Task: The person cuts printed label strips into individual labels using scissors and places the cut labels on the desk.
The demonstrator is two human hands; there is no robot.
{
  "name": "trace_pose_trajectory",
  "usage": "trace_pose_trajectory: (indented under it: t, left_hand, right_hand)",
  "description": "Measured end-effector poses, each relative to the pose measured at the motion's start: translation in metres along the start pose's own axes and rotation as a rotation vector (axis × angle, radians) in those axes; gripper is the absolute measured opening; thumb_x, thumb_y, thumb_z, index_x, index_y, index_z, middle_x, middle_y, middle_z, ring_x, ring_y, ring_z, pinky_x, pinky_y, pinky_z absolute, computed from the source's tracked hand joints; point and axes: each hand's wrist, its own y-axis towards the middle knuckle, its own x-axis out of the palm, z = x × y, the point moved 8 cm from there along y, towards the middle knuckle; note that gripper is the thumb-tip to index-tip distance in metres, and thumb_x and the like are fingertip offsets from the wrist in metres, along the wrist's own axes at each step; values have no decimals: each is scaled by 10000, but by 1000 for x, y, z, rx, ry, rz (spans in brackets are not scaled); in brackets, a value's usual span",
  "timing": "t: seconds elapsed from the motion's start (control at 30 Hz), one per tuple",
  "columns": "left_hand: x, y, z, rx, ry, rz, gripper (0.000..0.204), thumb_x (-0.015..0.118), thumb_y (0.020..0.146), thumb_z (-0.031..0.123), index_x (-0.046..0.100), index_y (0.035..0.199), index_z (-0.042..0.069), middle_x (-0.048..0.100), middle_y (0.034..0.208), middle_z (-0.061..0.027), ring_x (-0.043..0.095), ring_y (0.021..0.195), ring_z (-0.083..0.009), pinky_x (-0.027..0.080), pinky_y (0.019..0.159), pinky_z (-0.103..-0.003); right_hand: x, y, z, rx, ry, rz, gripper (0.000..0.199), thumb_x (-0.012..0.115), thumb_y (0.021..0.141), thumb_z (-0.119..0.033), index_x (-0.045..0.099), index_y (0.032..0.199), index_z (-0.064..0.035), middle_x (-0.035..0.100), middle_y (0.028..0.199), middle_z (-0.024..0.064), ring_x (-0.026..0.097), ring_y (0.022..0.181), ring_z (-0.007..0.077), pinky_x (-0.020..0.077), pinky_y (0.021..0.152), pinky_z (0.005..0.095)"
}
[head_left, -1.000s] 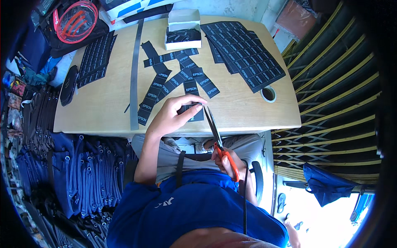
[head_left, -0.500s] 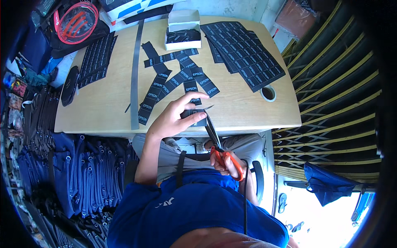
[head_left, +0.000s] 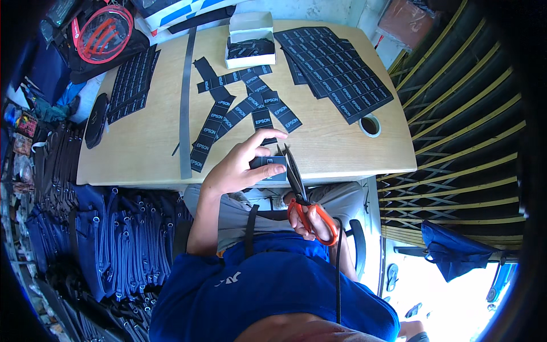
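Observation:
My left hand (head_left: 231,168) is closed on a black label strip (head_left: 277,165) with white lettering, holding it over the table's front edge between thumb and fingers. My right hand (head_left: 306,222) grips orange-handled scissors (head_left: 295,178). Their blades point away from me, slightly apart, beside the right edge of the held strip. Beyond my left hand, several black label strips (head_left: 215,121) lie crossed over one another. An open white box (head_left: 250,60) with black pieces inside stands behind them.
Large black label sheets (head_left: 342,77) are stacked at the table's right, near a tape roll (head_left: 370,126). More sheets (head_left: 132,85) and a dark oval case (head_left: 96,121) lie left. A long grey strip (head_left: 186,108) crosses the wooden table (head_left: 325,151). Blue bags (head_left: 125,239) hang at left.
The scissors' tips have swung leftward, and the blades now run nearly side by side. The held strip has turned slightly and shows more of its face. My left hand stays nearly in place.

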Motion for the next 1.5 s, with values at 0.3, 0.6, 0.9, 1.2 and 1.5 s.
trace_pose_trajectory:
  t: [0.3, 0.6, 0.9, 1.2, 1.5]
  left_hand:
    - [0, 3, 1, 17, -17, -7, 498, 685, 814, 176, 441, 1216, 14, 503, 1205, -120, 540, 1080, -202, 480, 885, -375]
    - [-2, 7, -6, 20, 34, -12, 554, 703, 798, 143, 422, 1252, -4, 474, 1259, -119, 552, 1063, -202, 466, 886, -368]
    - [-2, 13, -7, -32, -47, -21, 523, 689, 800, 78, 428, 1245, -9, 476, 1241, -98, 569, 987, -159, 473, 839, -305]
    - [-12, 22, -13, -19, 5, 64, 479, 674, 827, 182, 445, 1212, 14, 488, 1245, -139, 533, 1102, -225, 449, 930, -404]
    - [-9, 8, -41, -194, 147, 59, 247, 653, 831, 115, 581, 1046, 17, 628, 954, -55, 604, 868, -128, 468, 753, -265]
  right_hand:
    - [-2, 2, -2, -1, -22, 17, 726, 310, 837, -708, 509, 766, -13, 436, 499, 16, 400, 376, 65, 304, 350, 201]
    - [-6, 6, -2, -13, 7, 39, 679, 337, 867, -663, 500, 730, -18, 434, 485, 17, 409, 368, 68, 318, 346, 199]
    - [-8, 6, -9, -10, -22, 53, 632, 341, 902, -603, 495, 718, -18, 440, 479, 13, 422, 368, 68, 337, 349, 199]
    - [-20, 15, -10, -23, -17, 216, 611, 292, 936, -555, 470, 674, -31, 386, 399, 8, 392, 300, 84, 319, 297, 214]
    - [-39, 17, -19, -215, 251, 350, 622, 263, 912, -606, 446, 792, -24, 318, 446, -10, 310, 300, 66, 276, 287, 199]
